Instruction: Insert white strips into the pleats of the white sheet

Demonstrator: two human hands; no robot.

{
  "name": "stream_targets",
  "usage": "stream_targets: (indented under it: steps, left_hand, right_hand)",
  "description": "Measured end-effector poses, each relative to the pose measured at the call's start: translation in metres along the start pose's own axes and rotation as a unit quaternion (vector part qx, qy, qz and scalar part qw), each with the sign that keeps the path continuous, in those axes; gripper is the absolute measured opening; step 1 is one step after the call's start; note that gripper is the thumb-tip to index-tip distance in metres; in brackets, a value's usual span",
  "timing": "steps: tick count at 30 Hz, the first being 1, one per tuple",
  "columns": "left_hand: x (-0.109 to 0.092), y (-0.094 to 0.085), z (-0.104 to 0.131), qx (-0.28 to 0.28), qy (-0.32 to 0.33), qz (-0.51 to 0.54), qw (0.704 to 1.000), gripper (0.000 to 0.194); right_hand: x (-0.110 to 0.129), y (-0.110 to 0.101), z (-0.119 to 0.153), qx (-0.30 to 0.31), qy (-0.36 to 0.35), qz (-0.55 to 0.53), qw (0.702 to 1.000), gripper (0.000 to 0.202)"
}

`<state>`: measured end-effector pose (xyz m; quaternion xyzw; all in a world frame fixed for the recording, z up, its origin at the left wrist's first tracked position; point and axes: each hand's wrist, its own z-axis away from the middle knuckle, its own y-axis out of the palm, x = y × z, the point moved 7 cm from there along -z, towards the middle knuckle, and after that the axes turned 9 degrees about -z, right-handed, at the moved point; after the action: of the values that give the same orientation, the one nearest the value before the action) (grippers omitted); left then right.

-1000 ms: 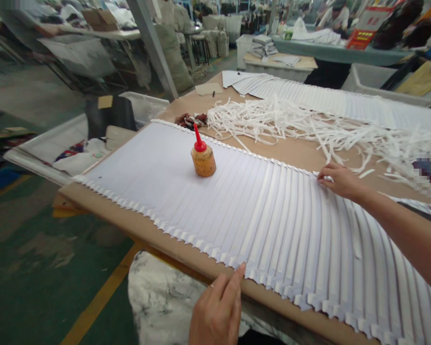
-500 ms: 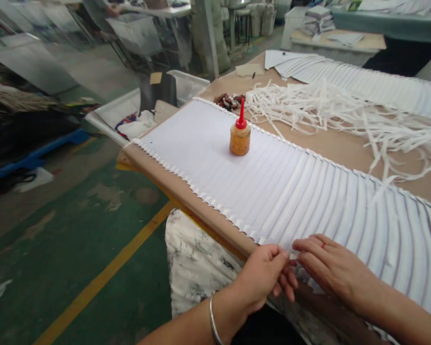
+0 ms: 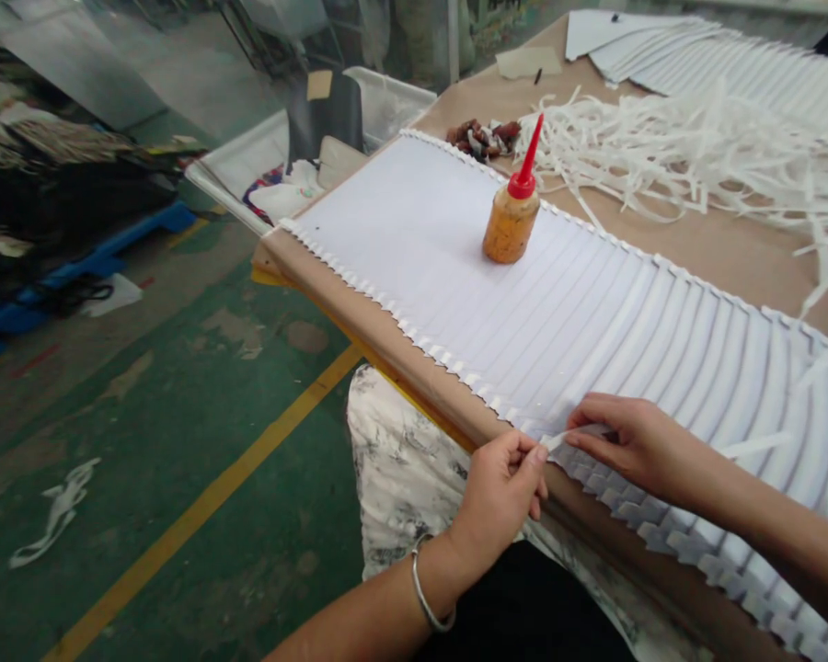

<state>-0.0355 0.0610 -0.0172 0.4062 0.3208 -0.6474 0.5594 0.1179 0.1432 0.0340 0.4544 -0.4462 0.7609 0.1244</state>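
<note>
A narrow white strip (image 3: 567,435) stretches between my hands at the near edge of a row of overlapping white sheets (image 3: 414,221). My left hand (image 3: 502,483) pinches one end of it between thumb and fingers, at the table edge. Closed around the strip a little to the right, my right hand (image 3: 625,437) hovers over the sheets; a white tail shows beyond its wrist. Folded white tabs line both long edges of the sheets. Standing on them is a squeeze bottle (image 3: 511,223) of amber liquid with a red pointed nozzle.
Loose white strips (image 3: 669,156) lie heaped on the brown-covered table (image 3: 745,267), beside a dark brown crumpled pile (image 3: 483,138). More fanned sheets (image 3: 662,46) are at the back. A white bin (image 3: 227,170) stands past the table's left end. Patterned cloth (image 3: 400,460) hangs by my lap.
My right hand has drawn back and curled, and the white strip now shows between the hands. The camera view has tilted down, bringing the bottle closer.
</note>
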Motion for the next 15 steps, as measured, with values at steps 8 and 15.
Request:
stream_targets:
  steps: [8,15]
  left_hand:
    - [-0.007,-0.033,0.005,-0.062,0.078,-0.137,0.986,0.026]
    - [-0.031,-0.029,0.014,-0.112,0.282,-0.35,0.886,0.025]
  right_hand:
    - [-0.013,-0.008,-0.036,-0.006,-0.013,0.128,0.992,0.02]
    - [-0.013,-0.015,-0.047,-0.005,-0.003,0.163,0.987,0.018]
